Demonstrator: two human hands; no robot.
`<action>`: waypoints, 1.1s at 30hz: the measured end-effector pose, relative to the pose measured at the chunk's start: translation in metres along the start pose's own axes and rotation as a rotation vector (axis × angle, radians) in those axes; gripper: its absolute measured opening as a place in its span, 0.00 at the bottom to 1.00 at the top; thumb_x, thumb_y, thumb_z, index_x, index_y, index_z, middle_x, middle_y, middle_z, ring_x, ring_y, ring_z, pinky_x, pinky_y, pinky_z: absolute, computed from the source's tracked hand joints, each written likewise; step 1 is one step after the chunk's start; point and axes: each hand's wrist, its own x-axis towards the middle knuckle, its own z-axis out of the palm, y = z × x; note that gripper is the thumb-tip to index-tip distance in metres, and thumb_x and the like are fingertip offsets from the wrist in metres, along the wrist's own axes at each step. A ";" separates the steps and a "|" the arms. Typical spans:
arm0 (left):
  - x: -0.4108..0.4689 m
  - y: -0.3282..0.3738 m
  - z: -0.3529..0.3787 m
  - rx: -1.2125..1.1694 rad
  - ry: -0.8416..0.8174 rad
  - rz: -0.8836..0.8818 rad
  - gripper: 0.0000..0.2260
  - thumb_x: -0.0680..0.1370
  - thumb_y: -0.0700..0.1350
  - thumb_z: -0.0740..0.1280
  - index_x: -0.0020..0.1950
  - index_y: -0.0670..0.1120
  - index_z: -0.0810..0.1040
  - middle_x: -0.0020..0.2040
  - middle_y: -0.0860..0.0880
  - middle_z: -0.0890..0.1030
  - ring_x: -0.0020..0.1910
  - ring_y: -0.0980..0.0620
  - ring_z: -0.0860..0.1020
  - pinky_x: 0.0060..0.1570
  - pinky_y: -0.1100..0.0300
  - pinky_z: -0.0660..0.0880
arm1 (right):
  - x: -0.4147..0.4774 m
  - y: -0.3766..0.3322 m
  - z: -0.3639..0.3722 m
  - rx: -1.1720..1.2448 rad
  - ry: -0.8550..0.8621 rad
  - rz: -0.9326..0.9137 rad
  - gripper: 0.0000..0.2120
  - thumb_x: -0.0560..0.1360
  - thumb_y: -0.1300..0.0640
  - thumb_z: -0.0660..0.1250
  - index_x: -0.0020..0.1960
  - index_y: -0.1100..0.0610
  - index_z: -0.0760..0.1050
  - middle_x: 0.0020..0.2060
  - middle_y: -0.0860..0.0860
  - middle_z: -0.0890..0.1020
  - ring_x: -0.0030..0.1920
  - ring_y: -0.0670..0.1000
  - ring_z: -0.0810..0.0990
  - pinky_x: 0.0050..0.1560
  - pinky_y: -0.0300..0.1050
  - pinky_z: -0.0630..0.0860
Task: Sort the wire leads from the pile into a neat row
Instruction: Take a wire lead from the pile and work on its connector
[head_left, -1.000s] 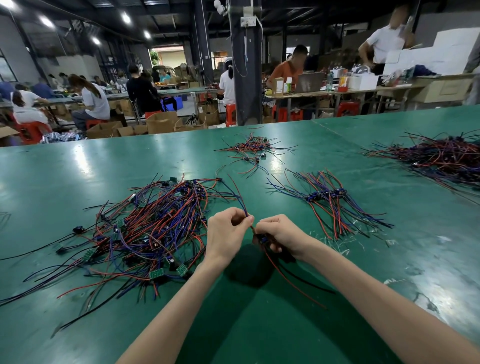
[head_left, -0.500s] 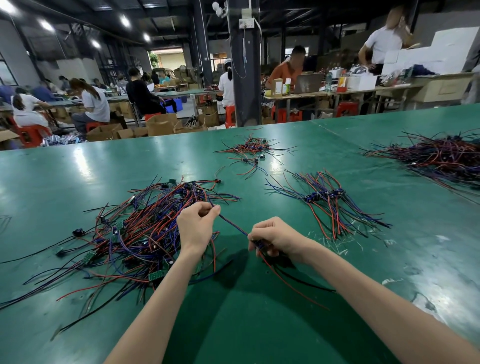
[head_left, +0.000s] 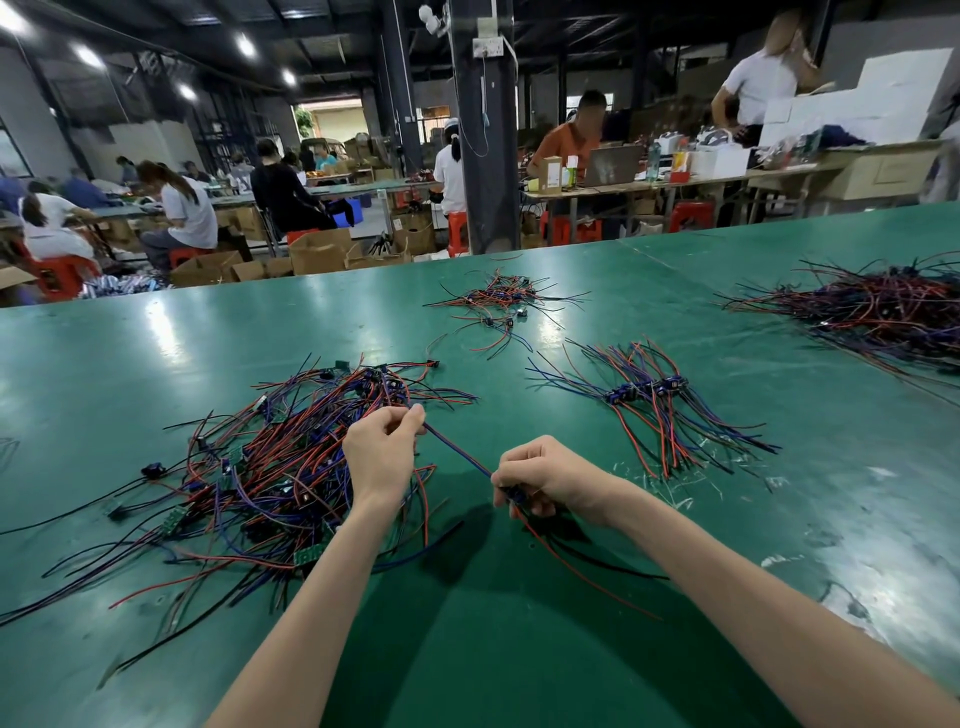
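A tangled pile of red, blue and black wire leads (head_left: 249, 478) lies on the green table (head_left: 519, 675) at the left. My left hand (head_left: 382, 452) hovers over its right side and pinches the far end of a blue wire (head_left: 457, 451). That wire runs taut to my right hand (head_left: 545, 475), which grips a wire lead by its small connector. Red and black tails (head_left: 582, 564) trail from that hand over the table. To the right, a neat row of leads (head_left: 649, 402) lies with its connectors lined up.
A small loose bunch of leads (head_left: 501, 306) lies farther back at the middle. A big heap of wires (head_left: 883, 312) sits at the far right. Snipped wire bits (head_left: 670, 483) litter the table near the row. Beyond the table's far edge, people work at benches.
My left hand moved away from the right hand, left and back over the pile, drawing the blue wire out straight. The right hand stayed nearly in place.
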 end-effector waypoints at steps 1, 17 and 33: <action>0.000 0.000 0.000 -0.002 -0.002 0.003 0.10 0.76 0.46 0.70 0.34 0.51 0.80 0.32 0.49 0.81 0.30 0.53 0.76 0.39 0.54 0.77 | 0.000 0.000 0.000 0.001 0.000 0.001 0.15 0.73 0.61 0.64 0.28 0.55 0.78 0.26 0.51 0.79 0.23 0.48 0.70 0.22 0.35 0.61; -0.001 0.001 0.001 -0.110 0.010 -0.027 0.11 0.75 0.45 0.71 0.34 0.54 0.78 0.29 0.52 0.77 0.29 0.52 0.72 0.34 0.57 0.74 | -0.003 0.000 0.000 -0.027 -0.007 -0.004 0.14 0.74 0.62 0.63 0.30 0.56 0.78 0.23 0.51 0.78 0.21 0.46 0.69 0.22 0.35 0.61; 0.003 -0.006 0.000 -0.045 0.027 0.020 0.09 0.78 0.44 0.67 0.39 0.44 0.82 0.28 0.52 0.75 0.22 0.62 0.67 0.24 0.72 0.64 | -0.004 -0.001 0.001 -0.045 -0.016 -0.004 0.14 0.74 0.61 0.63 0.30 0.55 0.78 0.23 0.51 0.78 0.21 0.46 0.68 0.22 0.36 0.61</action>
